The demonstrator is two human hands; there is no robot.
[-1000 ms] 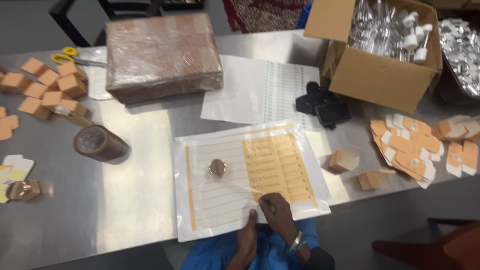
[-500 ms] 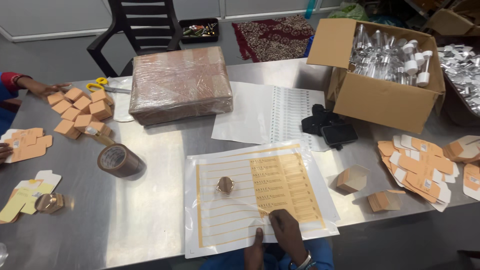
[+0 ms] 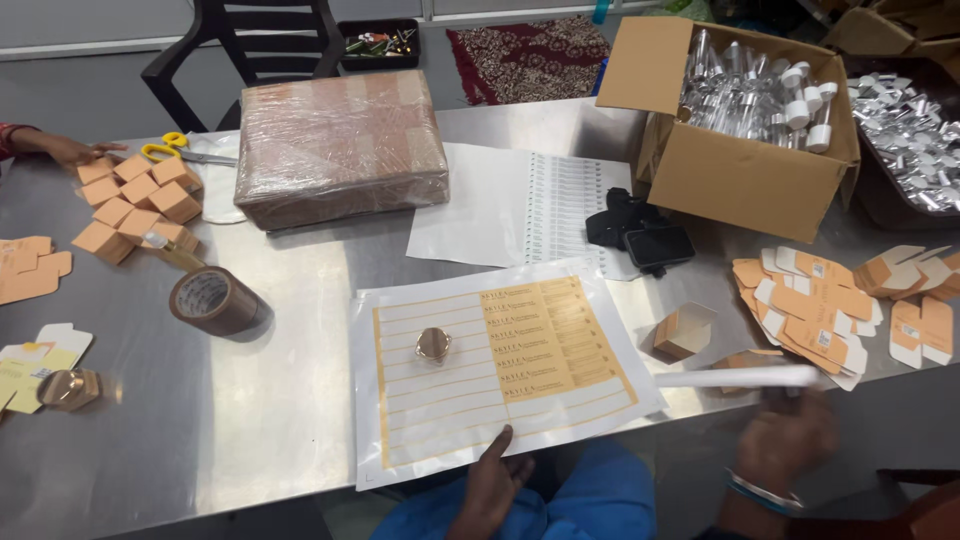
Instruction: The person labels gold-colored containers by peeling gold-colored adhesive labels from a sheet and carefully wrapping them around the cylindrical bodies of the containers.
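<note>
I see the steel table (image 3: 250, 420) beyond my fingers, then the label sheet (image 3: 500, 370) pinned under my left hand (image 3: 490, 485), fingertips together on its near edge to steady it. My blurred right hand (image 3: 790, 440) seems closed on a white strip (image 3: 740, 377); a small gold cap (image 3: 433, 344) weights the sheet.

A brushed steel table (image 3: 200, 440) with a dull sheen fills the view. Behind it stands a black slatted chair (image 3: 255, 40) on a grey floor (image 3: 90, 90), beside a dark red patterned rug (image 3: 525, 55).
</note>
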